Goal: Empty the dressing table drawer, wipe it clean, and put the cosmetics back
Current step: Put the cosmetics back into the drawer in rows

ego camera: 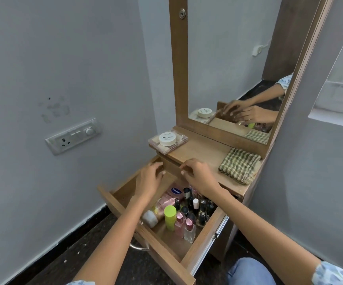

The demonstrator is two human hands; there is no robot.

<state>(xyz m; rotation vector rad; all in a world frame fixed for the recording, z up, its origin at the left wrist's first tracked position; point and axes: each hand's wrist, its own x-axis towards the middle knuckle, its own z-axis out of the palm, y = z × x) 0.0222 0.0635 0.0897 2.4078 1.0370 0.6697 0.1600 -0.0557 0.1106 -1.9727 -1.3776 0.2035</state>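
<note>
The wooden drawer of the dressing table stands pulled out. It holds several cosmetics: a lime-green bottle, pink-capped bottles, dark nail polish bottles, a pink tube and a white-capped jar. My left hand hovers over the drawer's far left part, fingers loosely curled, with nothing seen in it. My right hand is at the table's front edge above the drawer's back, fingers bent and apart. A white nail polish remover jar sits on a clear flat case on the tabletop.
A folded green checked cloth lies on the right of the tabletop. The mirror rises behind it. A switch panel is on the left wall. My knee in jeans is at the lower right, near the drawer's corner.
</note>
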